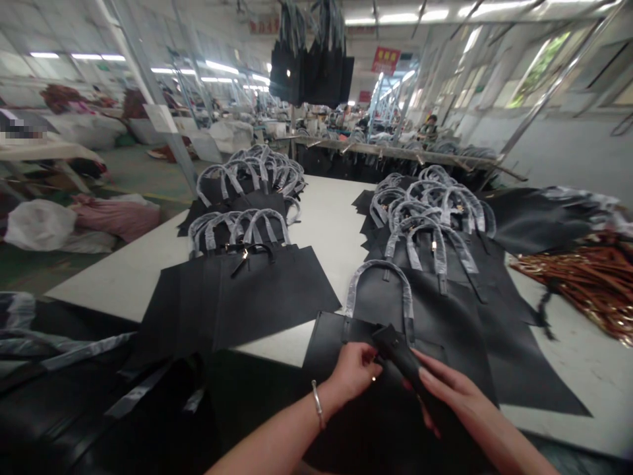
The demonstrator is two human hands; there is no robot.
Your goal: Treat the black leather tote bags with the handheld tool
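Observation:
A black bag panel with a plastic-wrapped handle [380, 267] lies at the near edge of the white table [324, 231]. Over it, my right hand [440, 382] is wrapped round a narrow black leather piece [403, 356], which slants across the panel. My left hand [357, 371] is beside the upper end of this piece, fingers curled in a pinch; what they hold, if anything, is too small to make out. A ring and a bracelet show on the left hand and wrist.
Black bag panels [257, 290] with wrapped handles are piled at the left, more [459, 290] at the right. Brown straps [583, 277] lie far right. A metal post [153, 86] stands at the left; black bags [311, 69] hang above.

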